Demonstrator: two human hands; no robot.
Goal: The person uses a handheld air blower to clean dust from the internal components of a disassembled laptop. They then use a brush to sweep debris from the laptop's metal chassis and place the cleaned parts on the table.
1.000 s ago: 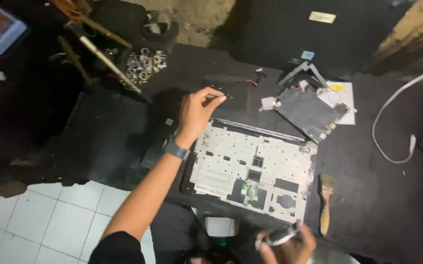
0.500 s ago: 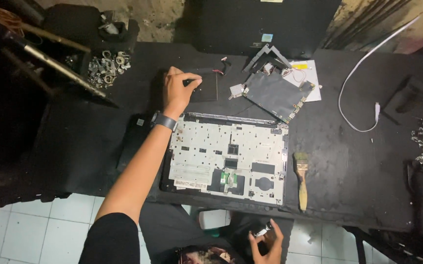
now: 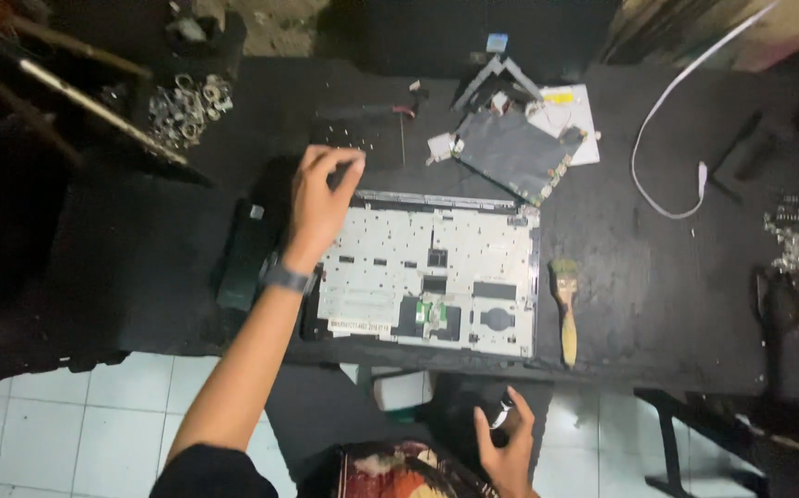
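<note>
An opened laptop base, silver-white inside with cut-outs, lies on the black table. My left hand reaches over its far left corner, fingers curled downward just above the table; I cannot tell whether they pinch anything. A watch sits on that wrist. My right hand is low near my lap, below the table's front edge, closed around a small dark and silver object.
A dark circuit board lies on white paper behind the laptop. A wooden-handled brush lies right of the base. A white cable curves at the right; metal rings pile at far left. White floor tiles show below.
My left hand has drawn back from the far table area toward the laptop's far left corner. The view shifted, and my right hand stays low holding the small object.
</note>
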